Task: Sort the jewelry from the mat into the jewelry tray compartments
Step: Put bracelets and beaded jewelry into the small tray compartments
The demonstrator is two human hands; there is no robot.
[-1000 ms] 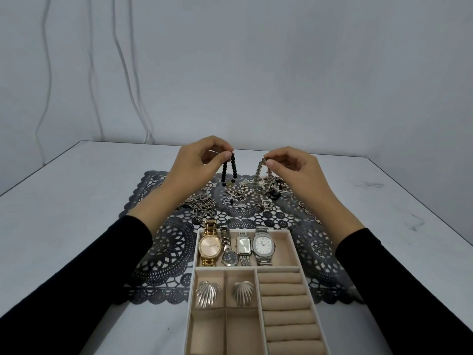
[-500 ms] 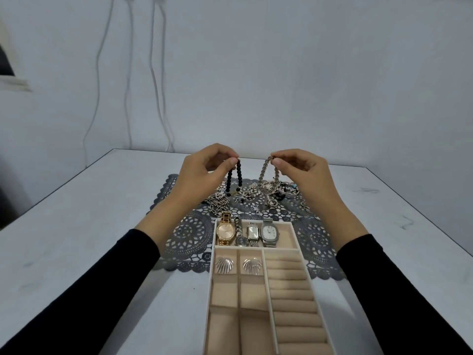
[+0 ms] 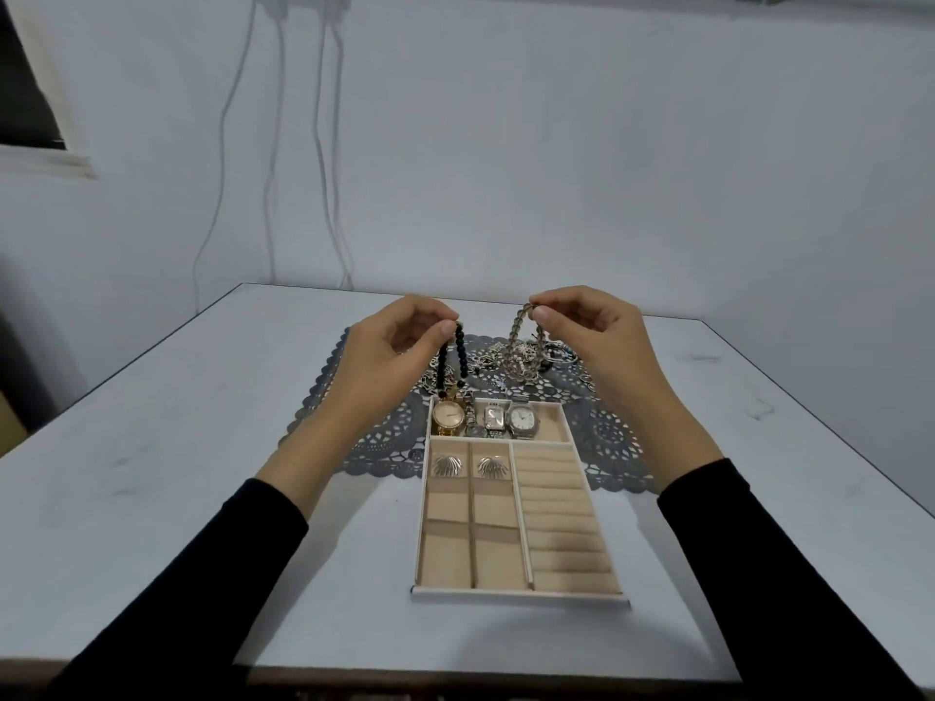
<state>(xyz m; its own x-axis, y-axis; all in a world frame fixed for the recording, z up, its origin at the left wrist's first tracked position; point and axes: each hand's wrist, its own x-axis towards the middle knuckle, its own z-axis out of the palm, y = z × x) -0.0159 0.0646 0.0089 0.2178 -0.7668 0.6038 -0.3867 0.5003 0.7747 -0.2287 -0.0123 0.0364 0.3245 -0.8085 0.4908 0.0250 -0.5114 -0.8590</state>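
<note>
My left hand (image 3: pixel 392 346) pinches a black bead bracelet (image 3: pixel 452 361) that hangs over the grey lace mat (image 3: pixel 389 437). My right hand (image 3: pixel 587 328) pinches a pale grey bead bracelet (image 3: pixel 516 351), also hanging above the mat. More jewelry (image 3: pixel 506 354) lies in a pile on the mat behind the bracelets. The beige jewelry tray (image 3: pixel 521 591) sits in front, with several watches (image 3: pixel 485 419) in its far compartment and two silver shell earrings (image 3: pixel 468 466) in the small left compartments below.
The tray's ring rolls (image 3: pixel 556 518) fill its right side, and more small compartments lie at its near left. The white table (image 3: pixel 177 447) spreads around the mat. Cables (image 3: pixel 324 144) hang down the wall behind.
Both hands have lifted their bracelets a little higher off the pile. The camera has tilted up and back, so the whole tray now shows.
</note>
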